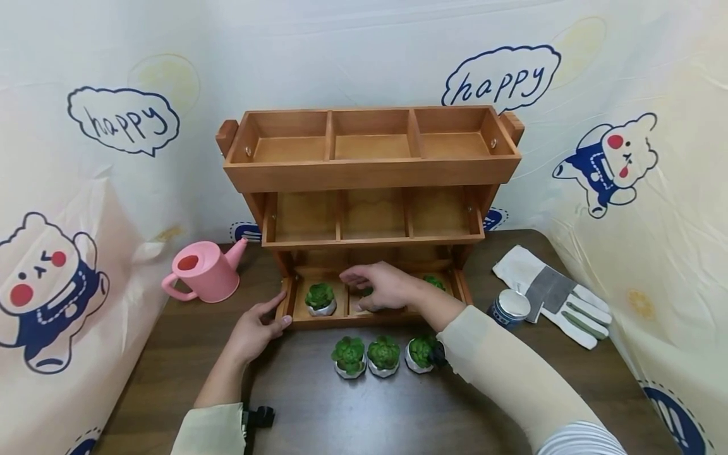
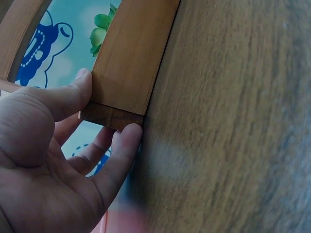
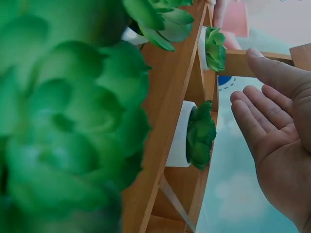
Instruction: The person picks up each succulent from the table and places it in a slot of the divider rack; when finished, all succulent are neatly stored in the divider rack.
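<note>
A three-tier wooden shelf [image 1: 372, 175] with divided trays stands upright on the table. My left hand [image 1: 256, 332] grips the front left corner of its lowest tray; in the left wrist view the thumb [image 2: 73, 97] lies against the front board [image 2: 133, 58]. Over that tray's middle compartment hovers my right hand [image 1: 387, 287], fingers relaxed, apart from the potted succulent [image 3: 199, 138] below it. Another potted succulent [image 1: 320, 298] sits in the left compartment, and a third succulent [image 1: 435, 282] is partly hidden in the right one. The upper two tiers hold nothing.
Three more potted succulents [image 1: 383, 355] stand in a row before the shelf, the rightmost close under my right sleeve. A pink watering can [image 1: 207, 273] is at left. A lidded jar [image 1: 509, 309] and a work glove [image 1: 554, 297] lie at right. Printed cloth [image 1: 341, 57] hangs behind.
</note>
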Demonstrator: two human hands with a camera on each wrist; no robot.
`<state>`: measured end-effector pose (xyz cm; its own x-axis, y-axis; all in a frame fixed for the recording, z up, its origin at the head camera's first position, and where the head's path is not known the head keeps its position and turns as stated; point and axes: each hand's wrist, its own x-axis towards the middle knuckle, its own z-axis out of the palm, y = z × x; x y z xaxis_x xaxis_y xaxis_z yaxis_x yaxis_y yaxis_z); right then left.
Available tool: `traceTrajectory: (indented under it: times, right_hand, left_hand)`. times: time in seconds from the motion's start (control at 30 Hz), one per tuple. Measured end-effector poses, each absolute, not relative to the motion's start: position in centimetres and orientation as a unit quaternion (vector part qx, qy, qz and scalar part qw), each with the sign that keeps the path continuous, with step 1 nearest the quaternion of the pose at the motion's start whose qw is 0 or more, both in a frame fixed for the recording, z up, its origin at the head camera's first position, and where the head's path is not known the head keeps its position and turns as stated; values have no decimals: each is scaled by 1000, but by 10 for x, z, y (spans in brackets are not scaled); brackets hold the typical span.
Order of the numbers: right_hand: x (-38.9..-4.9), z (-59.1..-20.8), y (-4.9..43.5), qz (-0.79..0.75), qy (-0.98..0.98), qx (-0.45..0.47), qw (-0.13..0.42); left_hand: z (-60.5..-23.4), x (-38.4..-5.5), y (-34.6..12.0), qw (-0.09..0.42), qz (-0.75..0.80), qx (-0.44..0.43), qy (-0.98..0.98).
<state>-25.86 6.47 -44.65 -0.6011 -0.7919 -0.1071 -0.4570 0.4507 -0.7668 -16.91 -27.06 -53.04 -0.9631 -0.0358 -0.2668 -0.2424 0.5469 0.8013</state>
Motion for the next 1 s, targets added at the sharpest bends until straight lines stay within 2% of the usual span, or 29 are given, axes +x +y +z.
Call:
traceTrajectory:
  times: [0.53, 0.83, 1.0]
  right_hand:
    - [-232, -454, 96, -349, 823, -405, 193]
    - [-217, -455, 113, -401, 804, -384, 215]
    - [-208, -462, 122, -397, 806, -389, 203]
  left_hand:
    - [-534, -170, -272, 109, 467, -76, 874]
    - [-531, -169, -272, 106, 470, -72, 874]
    - [-531, -169, -272, 105, 472, -72, 872]
